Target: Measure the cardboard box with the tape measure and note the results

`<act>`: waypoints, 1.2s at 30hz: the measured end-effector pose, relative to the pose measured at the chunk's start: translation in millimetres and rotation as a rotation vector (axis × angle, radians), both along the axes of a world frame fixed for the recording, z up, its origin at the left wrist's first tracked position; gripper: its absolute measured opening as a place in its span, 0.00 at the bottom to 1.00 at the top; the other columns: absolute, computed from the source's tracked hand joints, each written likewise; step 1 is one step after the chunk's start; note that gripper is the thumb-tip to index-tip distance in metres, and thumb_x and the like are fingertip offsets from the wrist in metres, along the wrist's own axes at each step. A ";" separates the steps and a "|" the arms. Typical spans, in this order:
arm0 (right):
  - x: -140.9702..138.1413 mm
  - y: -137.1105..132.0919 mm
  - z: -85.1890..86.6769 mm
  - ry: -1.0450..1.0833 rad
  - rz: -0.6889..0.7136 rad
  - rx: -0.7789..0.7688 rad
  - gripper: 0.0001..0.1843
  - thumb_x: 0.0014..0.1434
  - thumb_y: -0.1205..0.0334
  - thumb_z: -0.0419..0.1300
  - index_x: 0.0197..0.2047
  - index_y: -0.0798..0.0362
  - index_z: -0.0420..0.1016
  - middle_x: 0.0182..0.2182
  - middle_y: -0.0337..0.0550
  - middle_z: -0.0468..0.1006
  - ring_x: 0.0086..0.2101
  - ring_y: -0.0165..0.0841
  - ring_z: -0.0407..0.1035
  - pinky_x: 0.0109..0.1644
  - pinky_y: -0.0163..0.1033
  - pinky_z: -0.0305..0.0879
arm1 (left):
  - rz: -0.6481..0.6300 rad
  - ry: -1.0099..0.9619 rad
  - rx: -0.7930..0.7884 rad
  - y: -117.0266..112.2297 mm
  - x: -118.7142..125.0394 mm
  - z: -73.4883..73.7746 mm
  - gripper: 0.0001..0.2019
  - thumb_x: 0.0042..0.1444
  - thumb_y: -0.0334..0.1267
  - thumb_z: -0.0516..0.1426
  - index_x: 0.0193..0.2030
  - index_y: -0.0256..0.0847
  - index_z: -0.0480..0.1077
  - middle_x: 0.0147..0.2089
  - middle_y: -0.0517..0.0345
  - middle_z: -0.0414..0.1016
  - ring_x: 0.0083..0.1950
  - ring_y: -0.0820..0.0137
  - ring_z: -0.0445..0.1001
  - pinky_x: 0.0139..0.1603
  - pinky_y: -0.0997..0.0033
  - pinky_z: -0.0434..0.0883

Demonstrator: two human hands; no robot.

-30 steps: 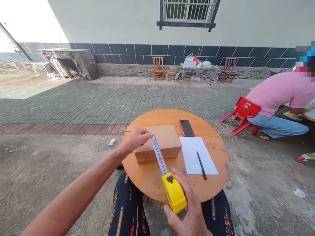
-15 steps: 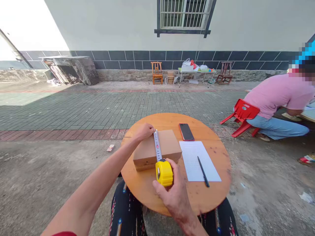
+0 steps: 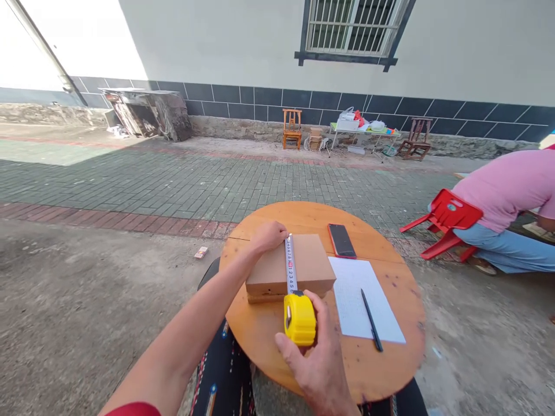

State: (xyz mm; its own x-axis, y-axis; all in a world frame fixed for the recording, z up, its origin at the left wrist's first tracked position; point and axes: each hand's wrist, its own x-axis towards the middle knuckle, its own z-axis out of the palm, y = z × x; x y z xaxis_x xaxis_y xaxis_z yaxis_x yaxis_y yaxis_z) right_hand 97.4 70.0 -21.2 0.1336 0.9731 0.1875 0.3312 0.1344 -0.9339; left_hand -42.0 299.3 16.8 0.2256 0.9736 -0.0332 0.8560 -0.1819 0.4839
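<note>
A brown cardboard box (image 3: 310, 257) lies on the round wooden table (image 3: 255, 341). Across its top runs the pulled-out blade of a yellow tape measure (image 3: 300, 319). My left hand (image 3: 269, 236) is closed at the box's far edge, pinching the blade's end. Nearer to me, my right hand (image 3: 318, 358) grips the yellow case just off the box's front edge, thumb on the left and fingers on the right. Right of the box, a sheet of paper (image 3: 355, 289) has a black pen (image 3: 372, 319) lying on it. Beyond the paper is a phone (image 3: 342, 240) with a red edge.
At the right, a person in a pink shirt (image 3: 507, 182) sits on a red plastic chair (image 3: 455, 214). Along the far wall stand a wooden chair (image 3: 292, 128), a folding table (image 3: 366, 130) with bags on it, and a dark chair (image 3: 415, 138).
The camera view has tilted and shifted, so the table and background appear further right. Both hands keep their hold, with the tape still lying across the box.
</note>
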 end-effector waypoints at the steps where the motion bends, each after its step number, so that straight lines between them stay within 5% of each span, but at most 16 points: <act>1: -1.1 -1.3 0.1 -0.005 -0.009 0.003 0.37 0.50 0.55 0.69 0.62 0.52 0.65 0.47 0.49 0.79 0.37 0.37 0.77 0.36 0.35 0.77 | -0.003 -0.001 -0.008 1.1 -0.3 -0.5 0.15 0.65 0.48 0.57 0.42 0.36 0.73 0.39 0.57 0.76 0.38 0.70 0.75 0.41 0.64 0.75; 8: -10.7 -6.1 7.4 0.032 -0.088 -0.032 0.37 0.50 0.52 0.68 0.62 0.53 0.66 0.45 0.50 0.81 0.37 0.39 0.77 0.30 0.33 0.73 | -0.017 -0.010 -0.038 1.9 -1.3 -0.8 0.15 0.65 0.46 0.58 0.50 0.36 0.72 0.49 0.53 0.76 0.46 0.65 0.76 0.47 0.59 0.76; 15: -10.1 -5.8 10.9 0.042 -0.072 -0.125 0.40 0.49 0.49 0.66 0.63 0.53 0.63 0.45 0.48 0.78 0.34 0.35 0.74 0.33 0.34 0.74 | -0.014 -0.027 -0.058 -4.3 -1.0 6.1 0.15 0.65 0.45 0.58 0.52 0.37 0.71 0.51 0.52 0.75 0.48 0.64 0.76 0.48 0.58 0.76; 25: -7.4 -2.6 7.3 -0.031 -0.111 -0.043 0.40 0.49 0.46 0.67 0.62 0.52 0.65 0.49 0.49 0.77 0.40 0.39 0.75 0.41 0.38 0.75 | 0.018 -0.072 -0.089 -11.1 -1.2 15.2 0.16 0.65 0.45 0.58 0.54 0.38 0.70 0.54 0.51 0.74 0.50 0.63 0.75 0.50 0.56 0.76; 36: -6.7 2.9 3.6 -0.097 -0.099 -0.027 0.38 0.52 0.46 0.65 0.63 0.52 0.63 0.49 0.49 0.77 0.41 0.39 0.76 0.42 0.38 0.75 | 0.059 -0.252 -0.100 -4.1 -2.9 5.0 0.16 0.65 0.45 0.58 0.55 0.38 0.70 0.54 0.50 0.73 0.50 0.64 0.75 0.50 0.56 0.76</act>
